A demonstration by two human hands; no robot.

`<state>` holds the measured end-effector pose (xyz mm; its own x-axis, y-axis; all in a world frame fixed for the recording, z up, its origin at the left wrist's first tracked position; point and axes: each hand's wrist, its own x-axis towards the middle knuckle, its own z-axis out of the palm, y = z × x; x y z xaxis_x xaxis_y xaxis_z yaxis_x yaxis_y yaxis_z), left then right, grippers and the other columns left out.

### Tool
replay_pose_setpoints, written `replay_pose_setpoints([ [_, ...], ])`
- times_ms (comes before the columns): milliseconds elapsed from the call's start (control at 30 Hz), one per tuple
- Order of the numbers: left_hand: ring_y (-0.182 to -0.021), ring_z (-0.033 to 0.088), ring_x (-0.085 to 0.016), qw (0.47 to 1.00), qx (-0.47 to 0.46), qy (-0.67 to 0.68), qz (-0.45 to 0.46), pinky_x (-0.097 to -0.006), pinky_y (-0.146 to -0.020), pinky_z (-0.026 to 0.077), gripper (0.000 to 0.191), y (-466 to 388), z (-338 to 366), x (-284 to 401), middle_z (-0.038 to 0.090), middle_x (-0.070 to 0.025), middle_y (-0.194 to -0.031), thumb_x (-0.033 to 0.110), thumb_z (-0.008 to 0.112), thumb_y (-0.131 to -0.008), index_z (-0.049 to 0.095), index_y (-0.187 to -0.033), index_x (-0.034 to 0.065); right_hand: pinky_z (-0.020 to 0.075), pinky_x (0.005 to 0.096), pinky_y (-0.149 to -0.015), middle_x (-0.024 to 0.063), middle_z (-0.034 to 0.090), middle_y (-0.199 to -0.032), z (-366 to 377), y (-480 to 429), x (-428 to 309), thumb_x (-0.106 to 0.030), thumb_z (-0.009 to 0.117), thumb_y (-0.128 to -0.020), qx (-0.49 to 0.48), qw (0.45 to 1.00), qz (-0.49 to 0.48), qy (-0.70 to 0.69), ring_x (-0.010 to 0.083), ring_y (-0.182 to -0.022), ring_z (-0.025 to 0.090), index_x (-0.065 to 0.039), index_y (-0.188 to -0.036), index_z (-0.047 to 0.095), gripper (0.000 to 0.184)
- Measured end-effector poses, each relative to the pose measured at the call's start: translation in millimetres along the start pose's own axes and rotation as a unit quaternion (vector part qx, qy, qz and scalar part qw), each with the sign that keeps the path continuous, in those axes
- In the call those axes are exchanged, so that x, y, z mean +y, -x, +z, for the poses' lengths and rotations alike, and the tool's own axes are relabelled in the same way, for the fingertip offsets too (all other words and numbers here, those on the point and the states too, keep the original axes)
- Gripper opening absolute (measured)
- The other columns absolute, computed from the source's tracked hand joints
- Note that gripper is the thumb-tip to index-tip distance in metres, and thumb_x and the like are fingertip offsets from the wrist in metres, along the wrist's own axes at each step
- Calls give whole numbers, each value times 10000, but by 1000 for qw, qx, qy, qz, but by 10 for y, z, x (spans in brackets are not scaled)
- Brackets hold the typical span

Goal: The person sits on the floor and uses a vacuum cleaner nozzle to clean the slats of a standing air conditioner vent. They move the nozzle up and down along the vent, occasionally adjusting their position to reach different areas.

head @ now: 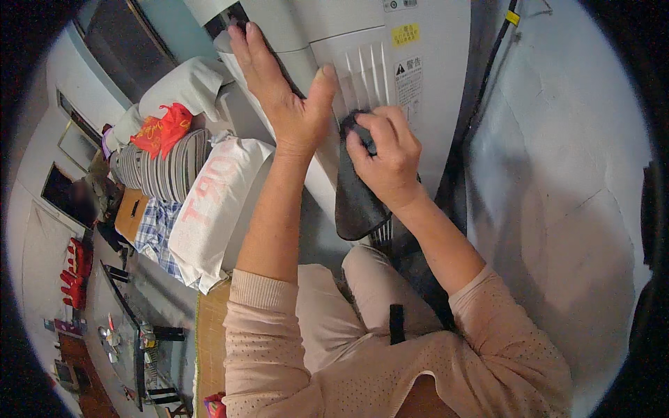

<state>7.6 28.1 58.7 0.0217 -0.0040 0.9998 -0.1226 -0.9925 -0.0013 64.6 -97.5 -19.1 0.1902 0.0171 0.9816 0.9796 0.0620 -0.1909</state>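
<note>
A white floor-standing appliance (434,99), with moulded ribs and printed warning labels, stands before me. My left hand (292,102) is spread at its left edge, fingers extended and thumb apart, holding nothing. Its fingertips are near a dark recess at the top; whether they touch it I cannot tell. My right hand (387,151) has its thumb and fingers curled around the upper part of a flat, dark object (358,204), possibly a cloth or a pad. This hangs over the appliance's lower front, its rounded end beside some narrow pale slats (383,235).
A dark cable (488,78) runs along the pale wall (564,157) at right. To the left are a white draped object (225,198), striped bedding (167,167) and a red plastic bag (164,128). Farther off are a person (102,193) and a low dark-edged table (137,355).
</note>
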Motion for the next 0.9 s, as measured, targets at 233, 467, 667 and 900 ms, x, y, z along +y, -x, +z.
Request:
replay_pose_setpoints([
  [233, -1410, 171, -428, 1000, -5, 0, -12, -464, -1143, 136, 933, 7, -1, -1, 152, -290, -1521, 292, 683, -717, 218, -1458, -32, 516, 378, -569, 99, 556, -882, -59, 673, 97, -55, 734, -665, -61, 998, 16, 32, 292, -736, 608, -84, -874, 585, 259],
  [467, -1418, 157, -416, 1000, -5, 0, -17, -469, -1144, 126, 950, -2, 11, 15, 134, -286, -1527, 319, 685, -715, 211, -1464, -21, 511, 397, -558, 109, 541, -926, -170, 1525, 263, -68, 745, -657, -162, 984, 62, 38, 310, -729, 609, -95, -872, 564, 282],
  [667, -1420, 149, -414, 1000, -11, 0, -21, -467, -1145, 116, 962, 28, -4, 5, 135, -282, -1528, 323, 687, -714, 200, -1468, -21, 496, 423, -528, 116, 537, -893, -173, 2002, 298, -117, 743, -673, -200, 973, 85, 82, 318, -688, 600, -90, -861, 572, 255],
  [900, -1429, 124, -405, 1000, -17, 12, -20, -465, -1147, 92, 956, 25, -11, -5, 121, -278, -1532, 314, 685, -730, 185, -1473, -21, 477, 460, -519, 114, 566, -896, -158, 2347, 319, -122, 740, -669, -194, 969, 103, 109, 326, -677, 606, -102, -845, 577, 241],
])
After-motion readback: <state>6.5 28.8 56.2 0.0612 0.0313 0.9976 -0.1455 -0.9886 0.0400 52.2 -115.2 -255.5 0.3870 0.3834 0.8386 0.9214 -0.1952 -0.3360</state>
